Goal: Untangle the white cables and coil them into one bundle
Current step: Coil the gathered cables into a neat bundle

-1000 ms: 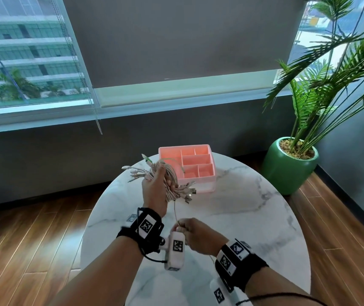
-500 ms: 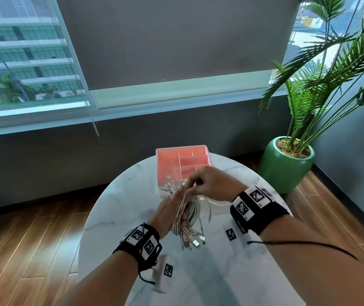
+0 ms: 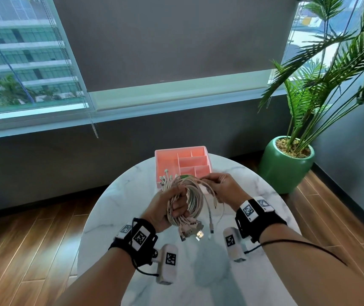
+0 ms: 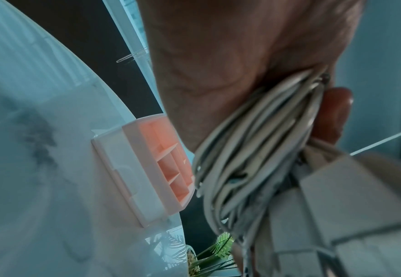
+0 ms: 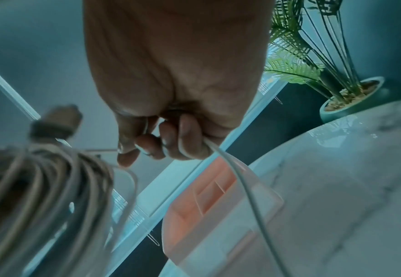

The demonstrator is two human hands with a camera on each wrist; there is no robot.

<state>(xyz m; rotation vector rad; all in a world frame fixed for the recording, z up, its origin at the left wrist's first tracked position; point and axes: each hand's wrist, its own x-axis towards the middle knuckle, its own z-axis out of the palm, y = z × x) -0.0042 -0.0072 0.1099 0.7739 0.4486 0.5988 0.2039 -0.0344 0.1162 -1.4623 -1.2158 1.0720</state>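
Note:
My left hand (image 3: 172,208) grips a coiled bundle of white cables (image 3: 193,199) above the marble table (image 3: 253,213), fingers curled through the loops. Several plug ends (image 3: 193,233) hang below the fist, and others (image 3: 165,176) stick up behind it. In the left wrist view the cables (image 4: 253,150) run under the palm with a fingertip (image 4: 332,116) wrapped over them. My right hand (image 3: 223,188) pinches one loose white strand (image 3: 209,191) at the coil's top right. The right wrist view shows this strand (image 5: 242,180) leaving the curled fingers (image 5: 189,138), beside the blurred coil (image 5: 40,187).
A pink compartment organizer (image 3: 183,164) sits at the table's far edge, just behind the hands. A potted palm in a green pot (image 3: 284,164) stands on the wooden floor to the right. Window, roller blind and dark wall lie beyond.
My right hand rose from low near my left wrist to the coil's top and now holds a strand at its right side. The left hand lowered with the bundle; more loops lie on it.

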